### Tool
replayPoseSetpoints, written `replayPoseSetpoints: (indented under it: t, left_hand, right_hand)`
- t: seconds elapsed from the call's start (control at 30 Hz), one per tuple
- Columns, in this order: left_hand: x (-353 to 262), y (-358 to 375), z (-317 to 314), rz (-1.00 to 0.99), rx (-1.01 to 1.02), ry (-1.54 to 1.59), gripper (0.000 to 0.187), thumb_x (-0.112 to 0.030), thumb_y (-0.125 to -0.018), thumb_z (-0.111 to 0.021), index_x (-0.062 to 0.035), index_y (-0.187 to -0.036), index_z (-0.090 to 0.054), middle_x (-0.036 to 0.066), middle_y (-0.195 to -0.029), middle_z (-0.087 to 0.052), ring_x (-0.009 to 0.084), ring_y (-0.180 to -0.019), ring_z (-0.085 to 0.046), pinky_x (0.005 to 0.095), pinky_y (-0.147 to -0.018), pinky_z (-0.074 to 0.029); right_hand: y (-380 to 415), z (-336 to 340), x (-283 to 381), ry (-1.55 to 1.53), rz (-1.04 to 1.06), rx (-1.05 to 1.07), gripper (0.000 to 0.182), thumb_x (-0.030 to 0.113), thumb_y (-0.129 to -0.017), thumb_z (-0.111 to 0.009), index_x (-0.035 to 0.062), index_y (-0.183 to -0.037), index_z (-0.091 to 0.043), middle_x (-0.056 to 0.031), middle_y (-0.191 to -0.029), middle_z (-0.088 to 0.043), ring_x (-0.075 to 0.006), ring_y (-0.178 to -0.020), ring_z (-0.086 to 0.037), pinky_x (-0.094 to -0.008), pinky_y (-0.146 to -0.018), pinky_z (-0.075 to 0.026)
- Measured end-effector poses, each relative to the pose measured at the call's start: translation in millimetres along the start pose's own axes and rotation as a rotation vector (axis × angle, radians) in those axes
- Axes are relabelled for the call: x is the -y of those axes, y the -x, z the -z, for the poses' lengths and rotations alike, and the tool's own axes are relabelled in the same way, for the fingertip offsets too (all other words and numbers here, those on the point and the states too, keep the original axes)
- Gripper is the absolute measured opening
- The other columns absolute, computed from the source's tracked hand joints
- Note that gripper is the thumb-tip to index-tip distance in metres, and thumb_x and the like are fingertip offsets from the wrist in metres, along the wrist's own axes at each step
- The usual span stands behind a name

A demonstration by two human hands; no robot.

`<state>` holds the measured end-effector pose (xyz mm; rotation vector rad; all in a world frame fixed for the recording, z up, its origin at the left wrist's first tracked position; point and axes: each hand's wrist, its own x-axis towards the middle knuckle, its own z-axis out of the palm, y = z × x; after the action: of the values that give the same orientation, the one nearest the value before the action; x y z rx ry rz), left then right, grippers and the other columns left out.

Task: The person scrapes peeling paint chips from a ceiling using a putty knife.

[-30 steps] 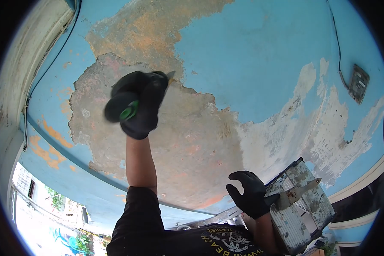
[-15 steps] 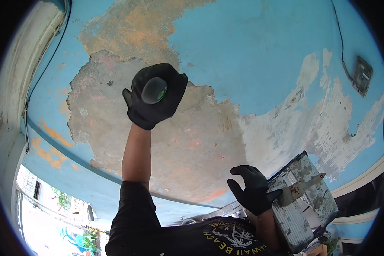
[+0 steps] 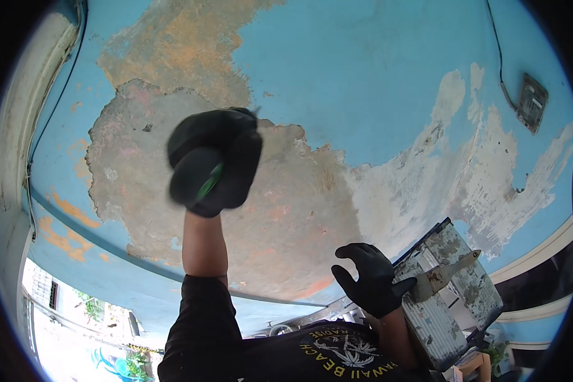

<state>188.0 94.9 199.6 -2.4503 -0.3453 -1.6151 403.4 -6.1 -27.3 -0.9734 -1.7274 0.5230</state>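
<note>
My left hand, in a black glove, is raised in front of the bare, peeled patch of the wall. Its fingers are wrapped round a tool whose dark, rounded handle end with a green mark faces me; the working end is hidden. My right hand, also black-gloved, is lower right with fingers apart and a gap between them. One of its fingers overlaps the edge of a worn putty knife lying on a paint-spattered platform.
Blue paint surrounds the bare patch, with whitish scraped areas to the right. A wall-mounted device hangs from a cable at upper right. A dark cable runs down the left side. Bright outdoor space shows at lower left.
My left hand has moved left and slightly down with the tool and turned, blurred by motion. The view has shifted a little; my right hand stays by the platform.
</note>
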Motion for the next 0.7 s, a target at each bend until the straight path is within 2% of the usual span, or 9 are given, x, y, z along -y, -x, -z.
replayPoseSetpoints:
  t: [0.03, 0.1, 0.2, 0.3, 0.37, 0.43, 0.53, 0.6, 0.7]
  left_hand:
    - [6.7, 4.8, 3.7, 0.125, -0.048, 0.253, 0.017, -0.001, -0.084, -0.069, -0.0015, -0.101, -0.067, 0.008, -0.089, -0.071, 0.0201, -0.083, -0.070, 0.0318, -0.077, -0.054]
    - [16.7, 5.9, 11.6, -0.061, 0.104, -0.255, 0.011, -0.003, -0.088, -0.064, -0.0023, -0.098, -0.068, 0.008, -0.087, -0.071, 0.0200, -0.081, -0.070, 0.0310, -0.075, -0.055]
    - [16.7, -0.6, 8.3, 0.176, 0.233, -0.525, 0.015, -0.004, -0.088, -0.065, -0.0035, -0.102, -0.069, 0.008, -0.089, -0.072, 0.0196, -0.086, -0.069, 0.0316, -0.078, -0.054]
    - [17.4, 4.8, 15.4, 0.026, 0.000, -0.130, 0.010, -0.004, -0.088, -0.066, -0.0018, -0.098, -0.069, 0.008, -0.083, -0.070, 0.0204, -0.078, -0.068, 0.0318, -0.078, -0.054]
    - [7.8, -18.3, 37.1, 0.024, 0.146, 0.259, 0.011, -0.003, -0.091, -0.061, 0.0009, -0.101, -0.065, 0.008, -0.091, -0.069, 0.0199, -0.085, -0.067, 0.0337, -0.086, -0.052]
    - [1.2, -8.8, 39.8, 0.346, -0.144, 0.217, 0.008, -0.003, -0.093, -0.058, -0.0016, -0.100, -0.063, 0.005, -0.091, -0.068, 0.0188, -0.086, -0.066, 0.0329, -0.083, -0.051]
    - [65.6, 24.9, 17.0, 0.455, 0.085, 0.042, 0.006, -0.004, -0.091, -0.062, -0.0025, -0.097, -0.063, 0.005, -0.090, -0.068, 0.0177, -0.083, -0.066, 0.0307, -0.081, -0.050]
    - [27.9, 12.2, -3.5, 0.282, 0.268, -0.206, 0.002, -0.003, -0.090, -0.064, -0.0021, -0.092, -0.064, 0.008, -0.087, -0.067, 0.0184, -0.080, -0.066, 0.0302, -0.077, -0.050]
    - [-0.8, 0.2, -2.2, 0.139, 0.073, -0.169, 0.003, -0.002, -0.088, -0.066, -0.0007, -0.087, -0.063, 0.008, -0.080, -0.066, 0.0217, -0.073, -0.064, 0.0325, -0.070, -0.051]
  right_hand:
    - [-0.7, 0.6, 0.5, -0.007, 0.000, 0.006, 0.024, 0.012, -0.079, -0.076, 0.0061, -0.100, -0.066, -0.0123, -0.099, -0.069, -0.0318, -0.094, -0.067, -0.0401, -0.082, -0.053]
    - [-1.6, 0.6, -0.2, -0.018, -0.002, 0.014, 0.024, 0.012, -0.079, -0.076, 0.0062, -0.100, -0.066, -0.0123, -0.099, -0.069, -0.0319, -0.094, -0.067, -0.0403, -0.082, -0.053]
    - [0.0, -1.7, 0.7, 0.002, 0.002, 0.000, 0.022, 0.017, -0.080, -0.075, 0.0077, -0.098, -0.066, -0.0117, -0.096, -0.069, -0.0321, -0.094, -0.066, -0.0408, -0.080, -0.052]
    - [0.8, -0.8, 0.2, -0.010, 0.028, -0.023, 0.022, 0.016, -0.080, -0.075, 0.0076, -0.098, -0.066, -0.0117, -0.096, -0.069, -0.0321, -0.094, -0.066, -0.0410, -0.080, -0.052]
    - [0.6, -0.2, 1.0, -0.023, -0.003, -0.005, 0.023, 0.013, -0.079, -0.076, 0.0066, -0.100, -0.067, -0.0121, -0.097, -0.069, -0.0316, -0.094, -0.067, -0.0405, -0.082, -0.053]
    - [-0.1, -1.7, -0.2, -0.015, 0.006, -0.014, 0.023, 0.013, -0.079, -0.076, 0.0066, -0.099, -0.067, -0.0121, -0.097, -0.069, -0.0315, -0.093, -0.067, -0.0406, -0.081, -0.053]
    - [1.4, -1.5, 1.3, 0.001, 0.003, 0.002, 0.023, 0.013, -0.079, -0.076, 0.0068, -0.099, -0.067, -0.0121, -0.097, -0.070, -0.0315, -0.093, -0.067, -0.0406, -0.081, -0.053]
    - [-0.1, 0.6, 0.4, 0.016, -0.002, 0.009, 0.023, 0.014, -0.079, -0.076, 0.0069, -0.099, -0.067, -0.0120, -0.097, -0.070, -0.0315, -0.093, -0.067, -0.0405, -0.081, -0.053]
    - [2.1, -1.3, -0.1, -0.008, 0.017, -0.020, 0.024, 0.013, -0.078, -0.076, 0.0069, -0.099, -0.067, -0.0120, -0.097, -0.070, -0.0316, -0.093, -0.067, -0.0404, -0.081, -0.053]
